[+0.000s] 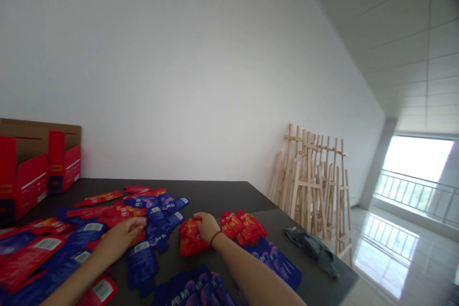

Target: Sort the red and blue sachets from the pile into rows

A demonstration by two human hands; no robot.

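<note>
Red and blue packets lie in a loose spread over the left of the dark table, among them a red packet (48, 244) and a blue one (142, 260). My left hand (131, 229) is over this spread, fingers curled together; whether it grips a packet is too small to tell. At the middle, my right hand (207, 227) rests on a small pile of red packets (190, 239), its fingers bent down at the pile's top edge. Another red pile (244, 226) lies just right of it. Blue piles lie nearer, one at the front (197, 289) and one (276, 260) beyond my right forearm.
Two open red cartons, one at the far left (32, 181) and one beside it (71, 167), stand at the table's back. A grey cloth (311, 246) lies near the table's right edge. Wooden easels (311, 181) lean by the white wall.
</note>
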